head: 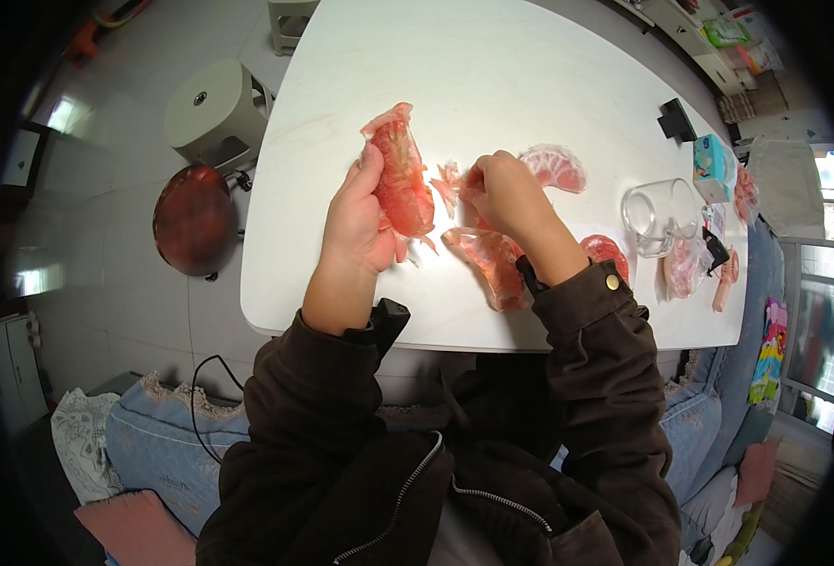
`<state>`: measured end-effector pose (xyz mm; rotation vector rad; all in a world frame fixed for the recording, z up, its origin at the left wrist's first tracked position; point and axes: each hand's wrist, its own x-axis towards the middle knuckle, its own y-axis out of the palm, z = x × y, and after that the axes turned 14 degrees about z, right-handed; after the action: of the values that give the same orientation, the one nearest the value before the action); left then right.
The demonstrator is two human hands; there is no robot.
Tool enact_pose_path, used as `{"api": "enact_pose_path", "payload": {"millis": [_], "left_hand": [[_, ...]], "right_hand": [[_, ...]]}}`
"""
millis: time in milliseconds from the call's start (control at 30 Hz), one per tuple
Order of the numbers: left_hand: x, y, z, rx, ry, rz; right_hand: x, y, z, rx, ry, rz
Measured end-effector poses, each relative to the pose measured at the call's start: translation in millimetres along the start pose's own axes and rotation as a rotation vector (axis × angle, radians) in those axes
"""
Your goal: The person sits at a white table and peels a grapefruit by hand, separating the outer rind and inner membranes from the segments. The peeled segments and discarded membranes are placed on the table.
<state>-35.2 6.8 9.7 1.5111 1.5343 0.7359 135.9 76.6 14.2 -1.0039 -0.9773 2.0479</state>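
Observation:
My left hand (360,212) holds a peeled pomelo segment (404,177) with red flesh, upright over the white table (339,78). My right hand (498,187) is to its right, fingertips bent together above scraps of membrane (448,185); whether they pinch anything is hidden. Another piece of pomelo flesh or membrane (491,265) lies on the table below my right hand. Beyond that hand sits a pomelo section (558,168) with whitish membrane. A round red piece (606,255) is partly covered by my right sleeve.
Right of my hands stand a clear glass mug (661,212), a tissue pack (710,166), a black object (676,120), a plastic-wrapped fruit piece (685,269) and a pink handheld item (726,279). Left of the table are a plastic stool (212,106) and a round reddish-brown object (194,219).

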Motion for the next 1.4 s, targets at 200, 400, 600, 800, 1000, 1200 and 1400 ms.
{"api": "enact_pose_path", "payload": {"millis": [200,400,600,800,1000,1200,1400], "left_hand": [[1,-2,1,-0.006,0.002,0.002],[1,-3,1,0.004,-0.004,-0.006],[2,-1,2,0.000,-0.004,-0.034],[3,-3,1,-0.034,0.005,-0.015],[3,0,1,0.014,0.019,-0.080],[3,5,1,0.068,-0.011,-0.076],[4,1,1,-0.020,-0.011,-0.122]], "right_hand": [[1,-2,13,-0.116,0.061,0.099],[1,0,10,-0.108,-0.026,0.057],[-4,2,-3,-0.094,-0.091,-0.003],[-20,-30,-4,0.359,-0.038,0.089],[-109,-71,54,1.055,-0.481,0.319],[-159,-75,111,1.394,-1.166,0.644],[-147,-82,99,1.120,-1.099,0.385]]}}
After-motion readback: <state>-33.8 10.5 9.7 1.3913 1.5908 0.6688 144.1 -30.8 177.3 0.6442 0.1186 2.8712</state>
